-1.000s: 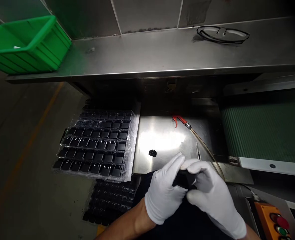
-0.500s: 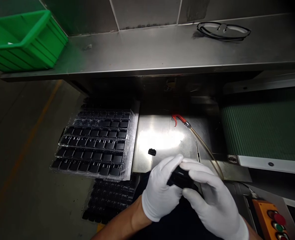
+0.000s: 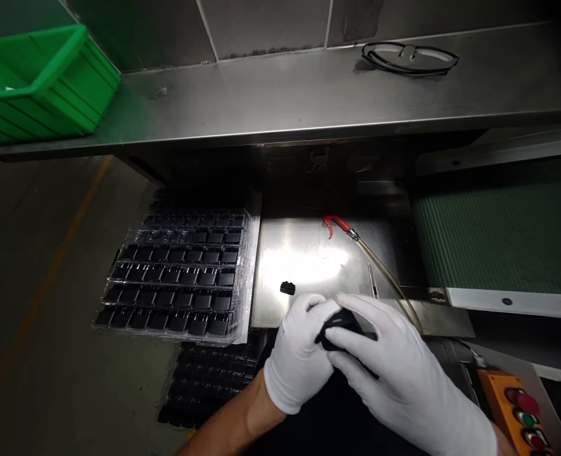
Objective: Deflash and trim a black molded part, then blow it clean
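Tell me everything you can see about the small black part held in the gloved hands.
The small black part looks like dark, matte plastic, blocky and compact; finer detail is too dim to tell. Only its top and near side show, since both white-gloved hands cover the rest. The left hand cups it from the left and below, and the right hand lays its fingers over its right side. It is held off the surface, just in front of the near edge of the lit steel plate.

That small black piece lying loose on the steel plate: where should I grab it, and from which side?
Pinch the small black piece across its short sides, coming straight down from above. It lies flat and alone on the steel plate, with free space all around, just beyond the left hand.
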The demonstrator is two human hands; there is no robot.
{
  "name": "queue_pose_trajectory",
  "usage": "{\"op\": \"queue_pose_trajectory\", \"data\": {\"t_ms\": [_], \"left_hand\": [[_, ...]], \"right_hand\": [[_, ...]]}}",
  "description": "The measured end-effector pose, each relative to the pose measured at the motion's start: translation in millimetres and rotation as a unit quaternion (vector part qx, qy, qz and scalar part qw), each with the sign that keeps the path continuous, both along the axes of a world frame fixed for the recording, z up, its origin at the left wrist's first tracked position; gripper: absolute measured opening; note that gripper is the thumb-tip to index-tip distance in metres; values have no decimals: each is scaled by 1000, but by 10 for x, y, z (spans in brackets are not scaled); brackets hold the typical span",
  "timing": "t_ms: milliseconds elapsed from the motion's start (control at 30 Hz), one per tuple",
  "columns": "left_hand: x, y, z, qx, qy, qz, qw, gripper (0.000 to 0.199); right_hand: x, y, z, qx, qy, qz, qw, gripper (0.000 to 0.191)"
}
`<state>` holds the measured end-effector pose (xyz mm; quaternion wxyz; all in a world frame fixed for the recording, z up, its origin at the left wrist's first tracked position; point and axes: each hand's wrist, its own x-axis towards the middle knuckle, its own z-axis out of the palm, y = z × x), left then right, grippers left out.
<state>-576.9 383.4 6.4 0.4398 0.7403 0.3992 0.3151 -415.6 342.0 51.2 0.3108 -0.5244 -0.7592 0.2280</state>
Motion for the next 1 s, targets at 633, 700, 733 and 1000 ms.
{"op": "queue_pose_trajectory", "data": {"t_ms": [633,700,733,1000], "left_hand": [[-42,28,20,-40,45,-17,998,21],[-35,32,29,-33,46,-18,998,24],[-29,37,38,-33,43,-15,998,25],[49,92,177,-91,20,-5,996,8]], "right_hand": [[69,-122,-56,-34,29,-50,998,10],[55,-110,-61,-29,30,-42,998,13],[52,-102,-67,-27,28,-51,998,17],[130,-76,-141,-110,49,-128,984,33]]}}
